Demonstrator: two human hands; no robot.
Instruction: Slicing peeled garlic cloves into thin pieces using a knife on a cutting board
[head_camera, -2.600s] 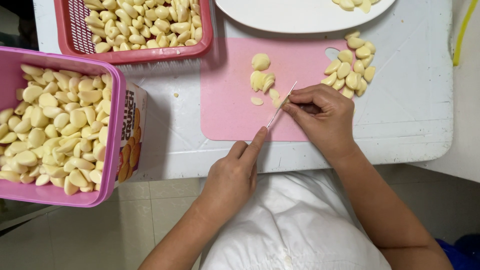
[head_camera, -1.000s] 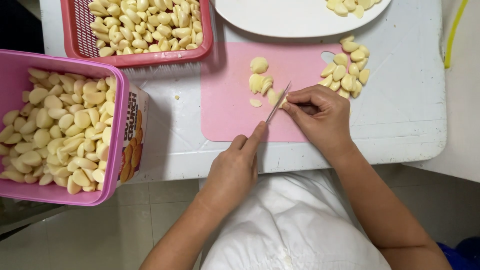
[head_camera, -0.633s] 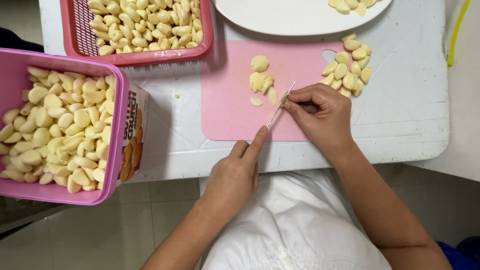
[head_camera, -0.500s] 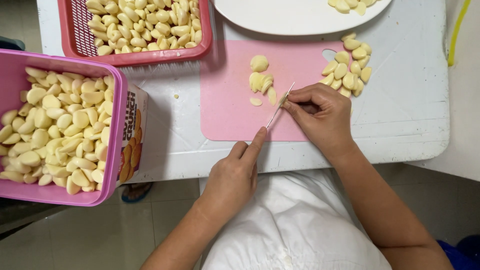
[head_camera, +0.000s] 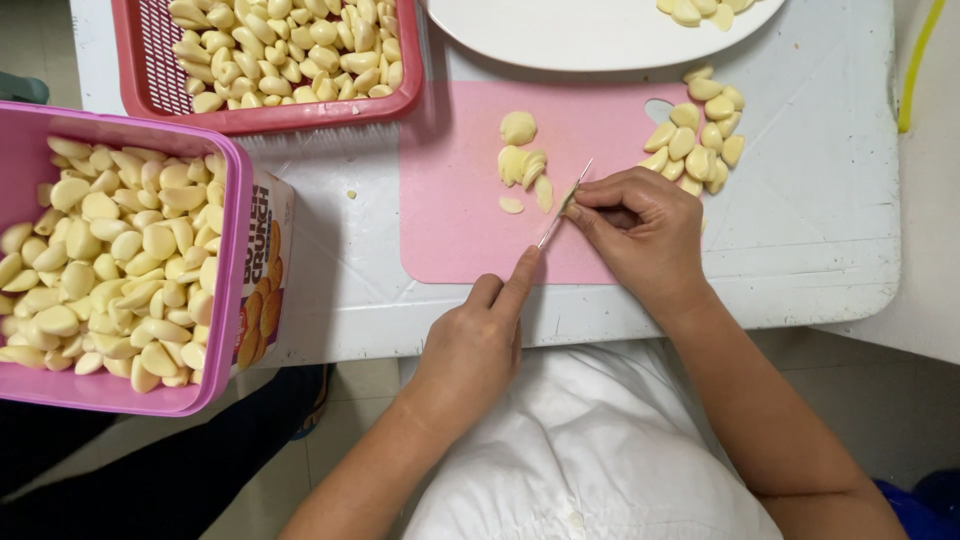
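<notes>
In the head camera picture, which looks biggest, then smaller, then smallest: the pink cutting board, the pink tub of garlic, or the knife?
1. Pink tub of garlic, though it sits nearer the camera, so its lead is unsure.
2. Pink cutting board, close behind.
3. Knife, held by the left hand, clearly smallest.

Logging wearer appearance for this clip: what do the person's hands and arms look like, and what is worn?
Both the left hand and the right hand are bare: no gloves, rings, watch or bracelets show. The forearms are uncovered, with no sleeves in view. A white garment covers the lap.
</notes>
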